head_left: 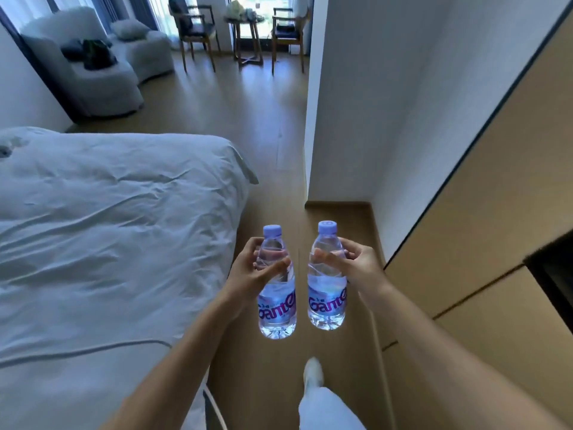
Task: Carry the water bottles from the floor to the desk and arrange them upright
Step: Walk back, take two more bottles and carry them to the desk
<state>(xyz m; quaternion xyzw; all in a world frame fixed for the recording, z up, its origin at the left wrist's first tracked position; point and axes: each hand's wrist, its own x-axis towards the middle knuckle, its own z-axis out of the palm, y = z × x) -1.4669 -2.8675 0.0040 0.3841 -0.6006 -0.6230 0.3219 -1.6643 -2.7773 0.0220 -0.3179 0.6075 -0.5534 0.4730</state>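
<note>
Beside the bed (108, 212), a person's left hand (248, 268) grips one upright water bottle (277, 293), the right hand (356, 262) another (327, 287), both carried above the floor (263, 125); no desk visible, placement remains.

Bed (108, 212) cut off left — far table's (248, 23) clutter unreadable.

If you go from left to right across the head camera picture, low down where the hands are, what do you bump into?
Bed → left hand → left bottle → right bottle → right hand → wooden cabinet.
</note>
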